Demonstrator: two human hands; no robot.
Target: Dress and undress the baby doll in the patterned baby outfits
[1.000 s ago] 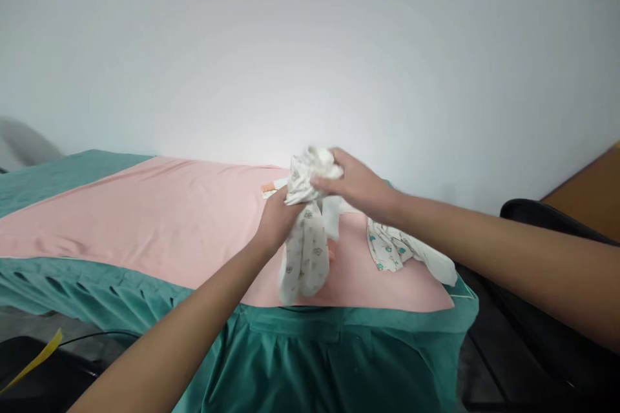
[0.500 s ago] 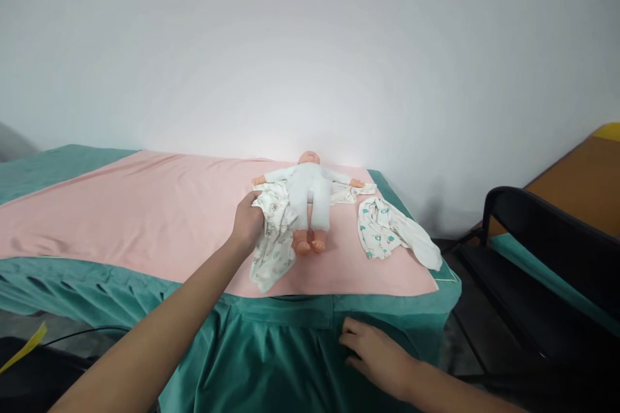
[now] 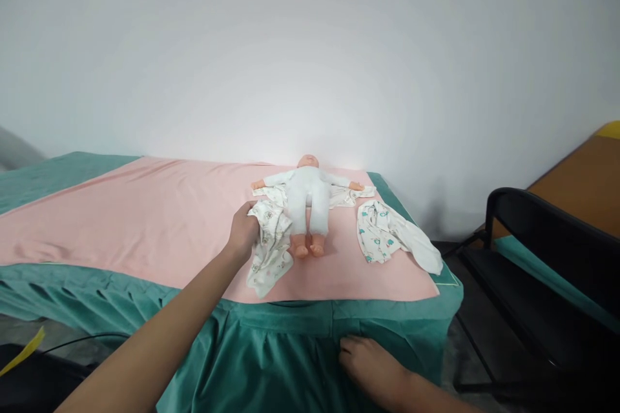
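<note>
A baby doll (image 3: 310, 190) in a white body suit lies on its back with arms spread and bare feet toward me. Beside its legs, my left hand (image 3: 243, 230) is closed on the upper left edge of a white printed baby garment (image 3: 271, 242). More white printed cloth (image 3: 343, 197) shows under the doll's arms; I cannot tell whether it joins the held garment. Low at the bed's front, my right hand (image 3: 371, 364) is curled by the green cover, with no object visible in it. Another baby garment (image 3: 387, 232), with green prints, lies right of the doll.
A pink sheet (image 3: 184, 219) covers much of the bed, over a green cover (image 3: 271, 361) hanging down in front. Behind stands a white wall (image 3: 310, 45). A black folding chair (image 3: 542, 258) is close on the right, near a brown panel (image 3: 576, 174).
My left hand has shifted slightly left and down with the garment, uncovering more cloth by the doll's arm. My right hand's fingers have curled in, and that hand sits a little lower.
</note>
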